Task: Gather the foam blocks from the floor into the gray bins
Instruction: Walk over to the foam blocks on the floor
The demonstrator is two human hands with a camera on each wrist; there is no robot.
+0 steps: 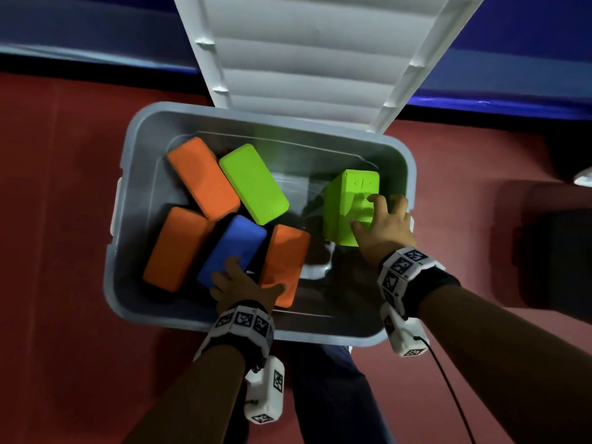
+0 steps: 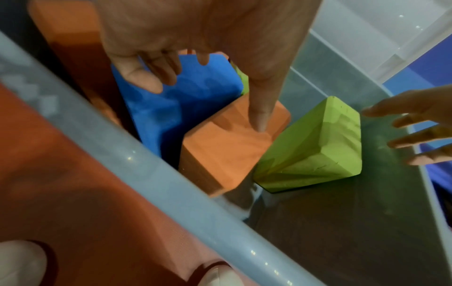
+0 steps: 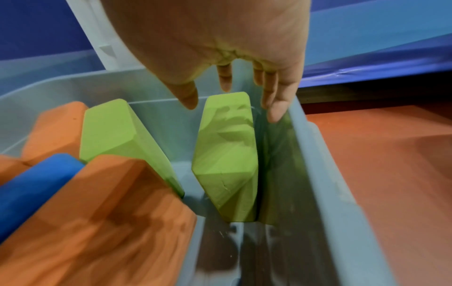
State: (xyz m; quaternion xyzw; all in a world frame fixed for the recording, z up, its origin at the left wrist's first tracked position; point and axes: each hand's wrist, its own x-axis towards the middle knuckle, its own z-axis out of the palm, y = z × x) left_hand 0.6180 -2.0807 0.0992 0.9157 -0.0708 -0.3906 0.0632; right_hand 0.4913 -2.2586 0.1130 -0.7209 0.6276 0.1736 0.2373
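Observation:
A gray bin (image 1: 320, 334) on the red floor holds several foam blocks. My left hand (image 1: 256, 274) reaches in over the near rim; its loosely bent fingers hover at the blue block (image 1: 237, 245), and the straight thumb (image 2: 260, 120) touches an orange block (image 2: 225, 151). My right hand (image 1: 365, 211) hangs with fingers spread just above a green block (image 1: 342, 206) that stands on edge by the bin's right wall (image 3: 315, 154). In the right wrist view no fingertip (image 3: 271, 116) grips this green block (image 3: 229, 164). A second green block (image 1: 253, 184) and two more orange blocks (image 1: 201, 177) (image 1: 176, 248) lie at the left.
The bin's white lid (image 1: 304, 59) stands open behind it, against a blue mat (image 1: 80, 27). Red floor (image 1: 57, 219) surrounds the bin. A dark bulky object (image 1: 554, 245) sits at the right. My legs (image 1: 326, 395) are just in front of the bin.

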